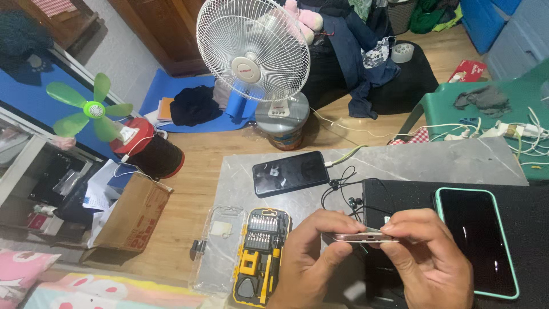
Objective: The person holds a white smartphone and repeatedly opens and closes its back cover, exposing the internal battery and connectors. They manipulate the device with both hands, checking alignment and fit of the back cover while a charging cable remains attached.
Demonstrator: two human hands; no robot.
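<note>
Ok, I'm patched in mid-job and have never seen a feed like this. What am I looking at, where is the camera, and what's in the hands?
There is no machine here: these are a person's two bare hands, filmed by one camera worn on the head, looking down. The left hand and right hand together hold a thin pinkish phone edge-on, each with a fingertip grip on one end. They work over a grey table. On it lie a black phone with a cable plugged in, black earphones, an open yellow-and-black screwdriver kit, and a black mat carrying a phone in a mint-green case. Behind stands a white fan on the wooden floor.
</note>
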